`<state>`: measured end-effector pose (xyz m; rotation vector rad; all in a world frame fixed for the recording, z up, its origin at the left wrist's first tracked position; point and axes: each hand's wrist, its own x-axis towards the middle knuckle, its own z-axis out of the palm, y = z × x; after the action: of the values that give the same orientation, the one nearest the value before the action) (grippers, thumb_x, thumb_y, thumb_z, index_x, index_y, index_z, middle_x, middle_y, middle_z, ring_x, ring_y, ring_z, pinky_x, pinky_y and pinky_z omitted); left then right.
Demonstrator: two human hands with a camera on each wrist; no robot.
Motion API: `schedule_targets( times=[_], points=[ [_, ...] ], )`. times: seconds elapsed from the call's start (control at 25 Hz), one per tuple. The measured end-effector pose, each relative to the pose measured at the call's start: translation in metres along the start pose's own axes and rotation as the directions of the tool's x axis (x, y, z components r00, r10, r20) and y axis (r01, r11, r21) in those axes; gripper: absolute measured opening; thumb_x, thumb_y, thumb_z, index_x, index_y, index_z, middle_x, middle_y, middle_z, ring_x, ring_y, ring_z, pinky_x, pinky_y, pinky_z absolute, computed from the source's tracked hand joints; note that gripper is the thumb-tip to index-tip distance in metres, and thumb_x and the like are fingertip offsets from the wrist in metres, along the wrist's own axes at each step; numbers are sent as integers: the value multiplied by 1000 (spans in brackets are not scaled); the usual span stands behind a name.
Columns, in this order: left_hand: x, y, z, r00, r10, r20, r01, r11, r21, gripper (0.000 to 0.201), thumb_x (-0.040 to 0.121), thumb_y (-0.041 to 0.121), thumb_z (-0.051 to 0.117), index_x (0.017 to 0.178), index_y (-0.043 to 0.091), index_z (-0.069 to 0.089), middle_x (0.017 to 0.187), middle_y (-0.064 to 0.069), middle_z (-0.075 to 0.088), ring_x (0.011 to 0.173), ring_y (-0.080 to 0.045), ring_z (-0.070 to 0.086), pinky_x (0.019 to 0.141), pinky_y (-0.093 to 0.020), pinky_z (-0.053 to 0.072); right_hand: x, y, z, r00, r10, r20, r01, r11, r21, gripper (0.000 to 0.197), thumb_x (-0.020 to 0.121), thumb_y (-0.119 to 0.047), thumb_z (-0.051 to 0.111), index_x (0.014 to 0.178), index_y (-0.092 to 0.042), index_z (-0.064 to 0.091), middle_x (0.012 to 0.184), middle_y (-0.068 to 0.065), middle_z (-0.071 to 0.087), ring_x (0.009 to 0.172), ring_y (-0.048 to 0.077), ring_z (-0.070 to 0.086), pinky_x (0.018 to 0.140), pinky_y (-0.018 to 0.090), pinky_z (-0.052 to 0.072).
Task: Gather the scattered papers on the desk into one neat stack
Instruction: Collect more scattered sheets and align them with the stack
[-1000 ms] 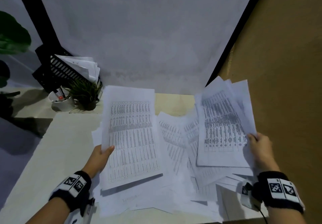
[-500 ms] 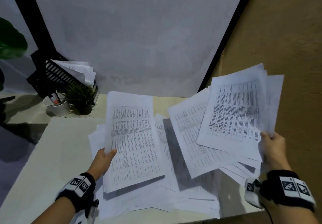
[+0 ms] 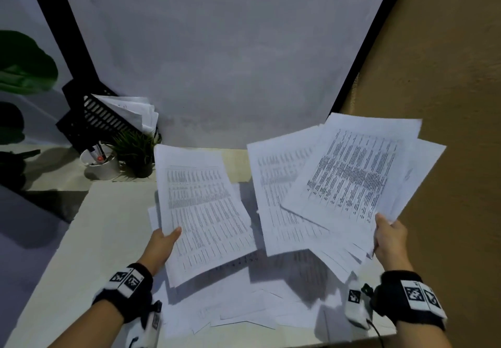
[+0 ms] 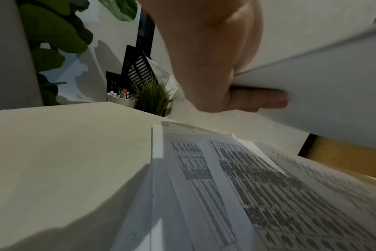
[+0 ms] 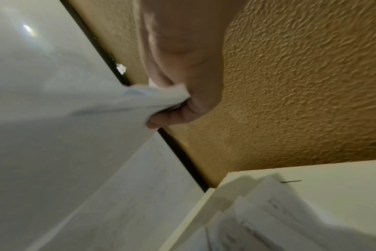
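Note:
My left hand (image 3: 164,242) grips a small bundle of printed sheets (image 3: 206,212) by its left edge, lifted above the desk; in the left wrist view the fingers (image 4: 258,100) curl under the bundle (image 4: 324,95). My right hand (image 3: 389,236) pinches a fanned bundle of printed papers (image 3: 347,185) at its lower right corner, held up over the desk's right side; the right wrist view shows the thumb and fingers (image 5: 182,112) clamped on the paper (image 5: 64,118). More loose sheets (image 3: 257,301) lie scattered on the pale desk (image 3: 89,239) beneath both bundles.
At the desk's back left stand a black file rack with papers (image 3: 108,117), a white pen cup (image 3: 101,166) and a small potted plant (image 3: 138,155). A grey wall panel (image 3: 230,49) rises behind. A tan textured wall (image 3: 447,103) borders the right.
My right hand has lifted its fanned bundle higher and swung it to the right, off the pile. The left hand's bundle has stayed almost in place.

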<state>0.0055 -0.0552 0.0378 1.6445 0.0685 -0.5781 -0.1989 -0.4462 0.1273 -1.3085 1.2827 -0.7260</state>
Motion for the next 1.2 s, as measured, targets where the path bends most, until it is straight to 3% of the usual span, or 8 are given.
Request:
schedule_targets(
  times=[0.16, 0.36, 0.48, 0.64, 0.8, 0.92, 1.0, 1.2],
  points=[
    [-1, 18, 12, 998, -6, 66, 8, 999, -40, 38, 92, 19, 49, 124, -2, 51, 119, -17, 60, 99, -29, 61, 88, -38, 48, -24, 7, 44, 980, -79, 181, 64, 994, 90, 28, 93, -8, 45, 117, 6, 53, 102, 21, 62, 88, 30, 59, 73, 35, 52],
    [-11, 55, 28, 971, 103, 216, -120, 991, 65, 21, 93, 15, 46, 101, 20, 65, 105, -5, 69, 95, -22, 67, 65, -21, 55, -51, 17, 93, 877, -58, 477, 20, 996, 85, 30, 94, -6, 44, 123, -3, 49, 78, -2, 65, 66, 10, 60, 48, 17, 50],
    [-11, 65, 21, 954, 169, 247, -191, 979, 67, 26, 94, 15, 44, 109, 27, 62, 108, 4, 71, 100, -18, 66, 80, -28, 56, -55, 7, 107, 746, -15, 666, -109, 984, 143, 41, 90, 1, 49, 130, -11, 45, 114, 6, 61, 99, 17, 60, 72, 18, 55],
    [-15, 82, 17, 968, 175, 181, -178, 984, 3, 32, 98, 27, 31, 104, 28, 63, 108, -2, 71, 90, -13, 68, 82, -30, 54, -59, -5, 128, 635, 6, 772, -96, 993, 71, 51, 85, 11, 52, 131, -8, 44, 124, 8, 56, 114, 26, 53, 99, 36, 43],
    [-16, 97, 12, 950, 283, 132, -233, 924, -302, 60, 79, 68, 26, 90, 30, 71, 86, 15, 75, 88, -6, 68, 70, -20, 56, -65, -18, 139, 681, -120, 723, 40, 991, 126, 30, 83, 9, 55, 108, -7, 55, 94, 7, 63, 87, 23, 59, 74, 24, 56],
    [-9, 98, 11, 931, 335, 146, -319, 940, -123, 25, 82, 41, 60, 105, 32, 58, 91, 25, 72, 101, -4, 62, 83, -22, 54, -66, -19, 140, 721, -207, 661, 138, 978, 157, 14, 79, 2, 64, 84, -9, 56, 74, 7, 56, 69, 21, 55, 64, 29, 49],
    [-5, 96, 6, 921, 366, 130, -356, 930, -94, 37, 77, 38, 66, 111, 27, 57, 96, 20, 72, 100, -4, 64, 91, -32, 51, -67, -18, 139, 732, -245, 636, 188, 969, 157, 16, 75, -3, 71, 81, -3, 56, 73, 9, 58, 66, 21, 56, 63, 29, 47],
    [-4, 87, 11, 920, 316, 230, -313, 948, -50, 81, 43, 62, 78, 112, 25, 59, 107, 7, 71, 103, -10, 65, 95, -39, 49, -83, -14, 144, 596, -226, 771, 263, 962, 79, 25, 76, 2, 67, 70, -17, 53, 57, -10, 63, 59, 1, 60, 54, 14, 48]
  ],
)
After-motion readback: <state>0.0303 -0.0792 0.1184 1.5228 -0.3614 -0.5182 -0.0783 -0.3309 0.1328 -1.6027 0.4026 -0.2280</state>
